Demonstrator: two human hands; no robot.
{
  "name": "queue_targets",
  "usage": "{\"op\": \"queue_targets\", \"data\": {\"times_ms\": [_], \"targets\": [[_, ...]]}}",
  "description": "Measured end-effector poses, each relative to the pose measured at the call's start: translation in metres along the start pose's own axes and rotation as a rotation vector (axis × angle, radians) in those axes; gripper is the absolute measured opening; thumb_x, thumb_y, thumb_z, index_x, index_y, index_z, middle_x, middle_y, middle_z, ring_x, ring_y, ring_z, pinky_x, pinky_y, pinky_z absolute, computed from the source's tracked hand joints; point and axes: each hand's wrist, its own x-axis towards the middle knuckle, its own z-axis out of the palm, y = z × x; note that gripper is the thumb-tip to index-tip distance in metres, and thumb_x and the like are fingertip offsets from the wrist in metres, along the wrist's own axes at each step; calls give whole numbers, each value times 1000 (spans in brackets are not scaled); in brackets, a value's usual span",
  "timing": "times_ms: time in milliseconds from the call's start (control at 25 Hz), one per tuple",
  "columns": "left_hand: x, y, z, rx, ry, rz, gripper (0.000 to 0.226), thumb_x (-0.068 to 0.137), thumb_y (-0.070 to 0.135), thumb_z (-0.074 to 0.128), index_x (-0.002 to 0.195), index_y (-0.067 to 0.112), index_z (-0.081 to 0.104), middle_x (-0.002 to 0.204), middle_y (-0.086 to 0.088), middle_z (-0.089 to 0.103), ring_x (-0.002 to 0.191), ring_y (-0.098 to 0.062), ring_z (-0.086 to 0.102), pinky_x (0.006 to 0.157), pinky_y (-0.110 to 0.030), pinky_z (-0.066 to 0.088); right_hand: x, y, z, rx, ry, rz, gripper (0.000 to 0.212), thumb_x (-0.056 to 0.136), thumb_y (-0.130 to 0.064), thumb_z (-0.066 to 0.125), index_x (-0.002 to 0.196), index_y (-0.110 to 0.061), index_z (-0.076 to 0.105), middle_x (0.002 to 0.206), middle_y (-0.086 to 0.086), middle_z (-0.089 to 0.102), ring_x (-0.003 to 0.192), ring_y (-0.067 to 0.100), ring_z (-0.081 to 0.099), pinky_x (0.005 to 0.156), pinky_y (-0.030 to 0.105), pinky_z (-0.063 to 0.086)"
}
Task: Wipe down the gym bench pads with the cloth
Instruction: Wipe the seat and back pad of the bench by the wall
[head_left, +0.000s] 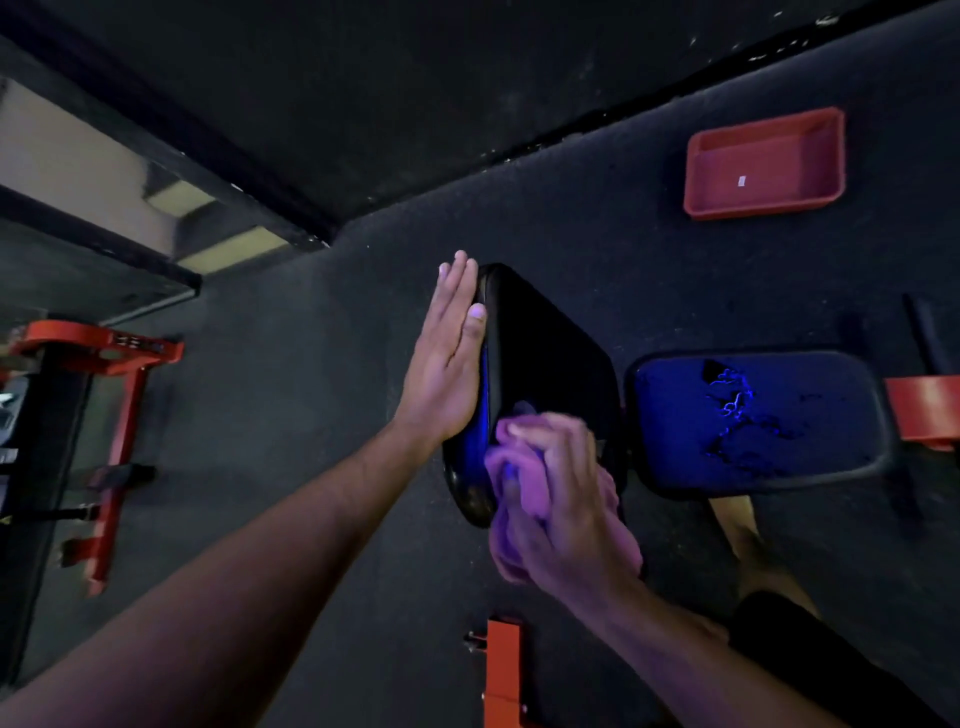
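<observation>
The right hand (558, 499) gripped the cloth (519, 519) at the pad's (545, 353) near end (its length ran away ahead), the flat left hand (447, 364) bracing its side.

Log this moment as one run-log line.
step: wiping back pad | right hand: grips cloth on pad | left hand: flat against pad edge | seat pad: untouched

no legible text, red tray (763, 163) sticker unreadable

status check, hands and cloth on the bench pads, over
Left hand flat, steadying back pad edge. Right hand grips cloth, pressed on the pad's lower end. Seat pad cracked, untouched. Nothing in the way.
</observation>
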Motion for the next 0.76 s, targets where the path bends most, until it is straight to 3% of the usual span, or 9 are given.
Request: {"op": "queue_targets", "data": {"times_ms": [120,280,480,600,760], "targets": [[-1,-4,2,-97,53,-13,49,115,26,34,162,12,32,171,6,23,158,0,10,127,-17,10,95,6,16,38,178,137,28,97,-36,47,116,-19,58,119,-1,52,109,17,52,92,48,48],[0,-5,1,-56,68,0,47,115,23,36,160,11,36,170,4,27,158,-3,14,125,-14,12,191,43,15,31,153,179,32,90,-45,42,106,-25,62,113,-3,57,109,17,55,96,51,47],[-1,-2,1,-29,77,6,46,115,25,36,160,13,37,169,5,30,158,-3,17,125,-15,13,70,59,11,49,112,321,37,102,-45,44,128,-24,58,125,-5,51,115,10,53,98,44,50],[1,-4,1,-26,81,8,46,115,23,36,160,12,38,169,4,31,158,-4,17,124,-12,13,3,19,9,70,100,202,35,102,-34,50,131,-16,57,130,-4,49,122,14,55,103,31,48],[1,-9,2,-76,76,69,47,113,19,37,159,9,38,169,-1,31,158,-8,18,125,-15,15,102,2,17,-17,156,-32,31,97,-27,56,123,-11,63,121,5,55,112,20,57,97,33,48]]}}
